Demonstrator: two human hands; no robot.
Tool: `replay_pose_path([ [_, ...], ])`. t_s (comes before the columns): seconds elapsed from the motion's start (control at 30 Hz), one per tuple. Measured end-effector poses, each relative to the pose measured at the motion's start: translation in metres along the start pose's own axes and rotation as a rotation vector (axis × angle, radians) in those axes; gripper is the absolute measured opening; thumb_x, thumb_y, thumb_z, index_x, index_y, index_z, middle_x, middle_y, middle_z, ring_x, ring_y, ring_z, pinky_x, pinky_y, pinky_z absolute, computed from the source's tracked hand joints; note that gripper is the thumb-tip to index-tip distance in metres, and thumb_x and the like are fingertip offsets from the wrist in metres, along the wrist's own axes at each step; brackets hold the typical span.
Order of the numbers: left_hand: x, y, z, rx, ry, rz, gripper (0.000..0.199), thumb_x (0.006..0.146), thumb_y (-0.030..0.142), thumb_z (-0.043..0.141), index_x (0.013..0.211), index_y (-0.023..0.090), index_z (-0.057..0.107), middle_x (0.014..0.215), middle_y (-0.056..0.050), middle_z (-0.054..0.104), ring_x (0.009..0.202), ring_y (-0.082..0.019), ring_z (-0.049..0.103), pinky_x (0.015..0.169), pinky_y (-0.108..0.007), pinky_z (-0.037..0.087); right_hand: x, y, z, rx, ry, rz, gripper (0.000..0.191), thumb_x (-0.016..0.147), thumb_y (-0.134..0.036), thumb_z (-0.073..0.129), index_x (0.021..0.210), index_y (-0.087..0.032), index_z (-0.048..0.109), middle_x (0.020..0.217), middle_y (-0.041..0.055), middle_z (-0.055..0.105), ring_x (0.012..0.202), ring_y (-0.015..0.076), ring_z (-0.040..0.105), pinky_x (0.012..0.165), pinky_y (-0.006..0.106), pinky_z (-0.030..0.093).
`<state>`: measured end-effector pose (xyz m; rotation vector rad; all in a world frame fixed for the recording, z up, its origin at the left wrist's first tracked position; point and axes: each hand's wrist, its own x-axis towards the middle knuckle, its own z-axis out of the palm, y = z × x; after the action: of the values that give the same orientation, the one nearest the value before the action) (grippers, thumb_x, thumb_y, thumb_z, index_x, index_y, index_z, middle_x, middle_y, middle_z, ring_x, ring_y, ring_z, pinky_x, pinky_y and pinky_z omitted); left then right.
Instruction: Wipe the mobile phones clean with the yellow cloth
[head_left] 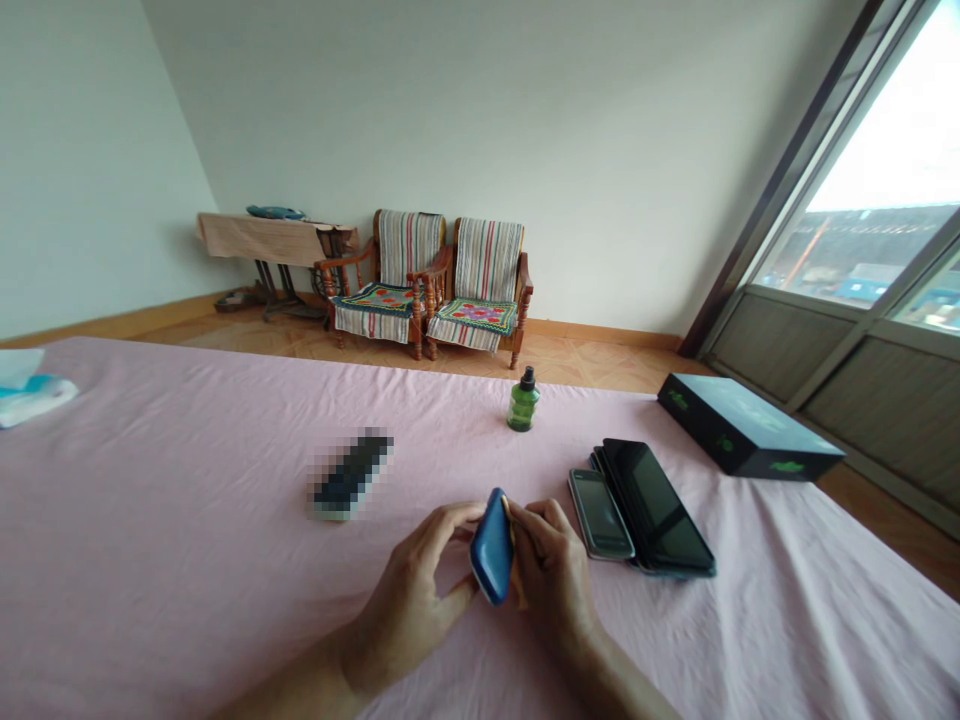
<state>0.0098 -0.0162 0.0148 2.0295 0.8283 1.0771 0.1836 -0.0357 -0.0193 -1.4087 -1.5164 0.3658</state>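
My left hand [411, 585] grips a blue phone [493, 555] by its edges, thumb below and fingers above. The phone is tilted up on edge over the bed, its blue back towards me and its other face turned away. Against that far side my right hand [556, 565] presses with closed fingers. A little of a yellowish cloth [519, 585] shows between these fingers and the phone; most of it is hidden. Just right of my right hand lies a small silver-rimmed phone [601, 515], touching or very near a black tablet [658, 510].
A pink sheet [187, 540] covers the surface. On it are a pixelated dark device [352, 475], a green bottle [523, 402] with a black top, a black box [742, 425] and a tissue pack [34, 390]. Beyond stand two wooden chairs [421, 275] and a cloth-covered table [255, 238].
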Motion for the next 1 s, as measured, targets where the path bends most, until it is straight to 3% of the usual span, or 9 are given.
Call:
replay_pose_path([
  [0.13,0.000,-0.001,-0.004,0.110,-0.045,0.188,0.055,0.079,0.002,0.064,0.127,0.028,0.054,0.121,-0.006,0.062,0.110,-0.024,0.059,0.096,-0.036,0.050,0.000,-0.003,-0.001,-0.003,-0.015,-0.001,0.026,0.095,-0.025,0.047,0.106,-0.020,0.070,0.080,0.0041,0.056,0.068,0.0139,0.059,0.059,0.022,0.048],
  [0.27,-0.001,0.001,-0.008,0.257,-0.189,0.373,0.035,0.088,0.004,0.054,0.115,0.024,0.063,0.113,-0.007,0.065,0.105,-0.023,0.059,0.094,-0.036,0.049,0.000,-0.008,-0.002,-0.014,-0.044,-0.016,0.025,0.094,-0.023,0.049,0.103,-0.021,0.072,0.080,0.0040,0.058,0.070,0.0147,0.060,0.064,0.023,0.050],
  [0.37,-0.002,0.005,-0.010,0.330,-0.276,0.426,0.026,0.092,0.008,0.050,0.107,0.021,0.066,0.109,-0.008,0.067,0.098,-0.023,0.061,0.091,-0.035,0.050,0.001,-0.012,-0.003,-0.015,-0.062,-0.034,0.024,0.093,-0.021,0.050,0.102,-0.021,0.072,0.080,0.0041,0.059,0.070,0.0149,0.060,0.063,0.024,0.050],
  [0.53,0.000,0.011,-0.014,0.392,-0.397,0.462,0.029,0.095,0.010,0.044,0.116,0.019,0.063,0.109,-0.011,0.067,0.101,-0.024,0.061,0.097,-0.036,0.045,0.001,-0.013,-0.003,-0.023,-0.085,-0.033,0.024,0.092,-0.018,0.049,0.097,-0.020,0.072,0.078,0.0039,0.058,0.069,0.0149,0.060,0.061,0.023,0.050],
  [0.67,0.000,0.016,-0.016,0.391,-0.486,0.472,0.033,0.096,0.013,0.047,0.124,0.024,0.060,0.108,-0.010,0.068,0.100,-0.025,0.062,0.097,-0.037,0.043,0.001,-0.011,-0.002,-0.012,-0.099,-0.018,0.024,0.092,-0.017,0.049,0.094,-0.020,0.072,0.079,0.0039,0.058,0.070,0.0147,0.059,0.063,0.024,0.050],
  [0.9,-0.003,0.018,-0.014,0.403,-0.529,0.504,0.037,0.097,0.012,0.046,0.130,0.025,0.055,0.111,-0.009,0.069,0.105,-0.025,0.061,0.101,-0.042,0.041,0.001,-0.012,-0.001,-0.003,-0.097,-0.006,0.024,0.092,-0.020,0.050,0.095,-0.020,0.073,0.080,0.0037,0.058,0.070,0.0144,0.058,0.064,0.024,0.049],
  [1.0,-0.003,0.012,-0.014,0.362,-0.375,0.489,0.037,0.095,0.009,0.048,0.128,0.024,0.057,0.112,-0.009,0.068,0.111,-0.025,0.058,0.104,-0.040,0.040,0.002,-0.007,-0.003,0.016,-0.026,0.010,0.024,0.094,-0.024,0.050,0.093,-0.019,0.074,0.076,0.0028,0.056,0.066,0.0134,0.057,0.060,0.023,0.047],
])
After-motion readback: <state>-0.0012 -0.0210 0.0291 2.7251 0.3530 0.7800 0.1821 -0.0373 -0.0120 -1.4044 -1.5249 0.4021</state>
